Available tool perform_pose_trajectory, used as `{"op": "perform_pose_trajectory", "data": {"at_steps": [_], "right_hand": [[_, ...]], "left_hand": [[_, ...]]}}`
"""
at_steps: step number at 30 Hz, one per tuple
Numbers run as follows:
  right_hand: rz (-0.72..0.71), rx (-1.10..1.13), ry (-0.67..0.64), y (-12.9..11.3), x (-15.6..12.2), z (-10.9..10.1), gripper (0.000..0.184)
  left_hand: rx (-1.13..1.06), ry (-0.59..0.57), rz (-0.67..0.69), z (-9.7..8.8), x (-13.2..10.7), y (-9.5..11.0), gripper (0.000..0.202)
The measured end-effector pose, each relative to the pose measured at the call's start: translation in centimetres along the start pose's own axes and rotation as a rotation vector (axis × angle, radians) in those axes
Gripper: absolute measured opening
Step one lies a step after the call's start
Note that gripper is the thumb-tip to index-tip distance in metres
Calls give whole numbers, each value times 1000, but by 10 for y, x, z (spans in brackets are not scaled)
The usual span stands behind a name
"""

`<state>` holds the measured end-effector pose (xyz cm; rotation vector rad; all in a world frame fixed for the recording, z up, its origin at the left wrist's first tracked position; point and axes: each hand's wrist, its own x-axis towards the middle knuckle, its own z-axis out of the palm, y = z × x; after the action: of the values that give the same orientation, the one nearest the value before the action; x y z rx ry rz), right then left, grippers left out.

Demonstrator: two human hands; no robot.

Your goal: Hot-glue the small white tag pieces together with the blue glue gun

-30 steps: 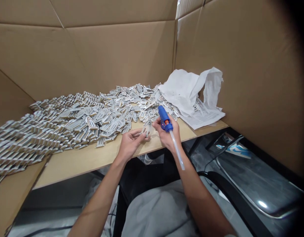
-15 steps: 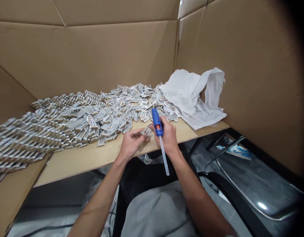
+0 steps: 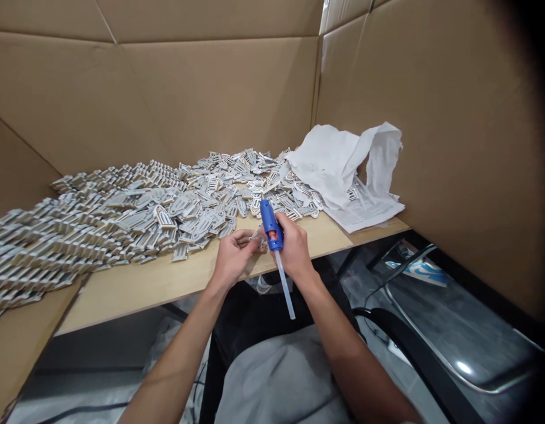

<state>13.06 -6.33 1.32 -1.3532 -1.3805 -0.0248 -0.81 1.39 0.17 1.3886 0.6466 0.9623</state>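
Observation:
My right hand [image 3: 293,242] is wrapped round a blue glue gun [image 3: 270,219], whose nozzle points away from me. A long translucent glue stick [image 3: 284,285] sticks out of its back end. Close beside it, my left hand [image 3: 233,254] pinches a small grey slotted piece [image 3: 257,240] just above the table's front part. Fingers and the glue gun partly cover that piece. Beyond both hands lies a heap of similar flat grey slotted pieces [image 3: 197,206] with tan edges.
Stacked rows of the same pieces [image 3: 38,247] fill the left side. Crumpled white paper [image 3: 329,153] lies at the back right of the wooden table [image 3: 152,291]. Cardboard walls [image 3: 219,94] enclose the back and right. A black chair arm [image 3: 413,347] is at lower right.
The glue gun and my right hand have shifted left, bringing the gun nearer to the piece in my left hand. My left hand has barely moved.

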Motion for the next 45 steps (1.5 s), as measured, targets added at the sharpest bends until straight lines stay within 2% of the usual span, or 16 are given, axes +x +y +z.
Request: {"op": "perform_pose_trajectory", "data": {"at_steps": [4,11,14,17,20,22,27,33,45], "right_hand": [[-1,27,115,-4,3,-1,16],[332,77,149,5,4,0,41],[379,108,111,9,5,-4,45],[343,149,-44,13,6,-13,44],[262,145,-232,16,6,-22,42],[212,135,-285,17,5,-25,40],[176,133,-321,18,5,-22,40],[120,100,-326,22,5,-17,43],[67,40,-317,23,5,-11,46]], "left_hand": [[-111,106,-48,2,0,2,38],[-292,153,-101,5,0,9,57],[-319,173,-104,5,1,11,50],[-308,151,-87,3,2,9,38],[-307,138,-53,2,3,6,40],[-317,147,-32,2,3,4,42],[-306,230,-42,3,3,4,52],[-237,138,-11,-1,4,-1,47],[-179,150,-6,-4,4,-4,58]]}}
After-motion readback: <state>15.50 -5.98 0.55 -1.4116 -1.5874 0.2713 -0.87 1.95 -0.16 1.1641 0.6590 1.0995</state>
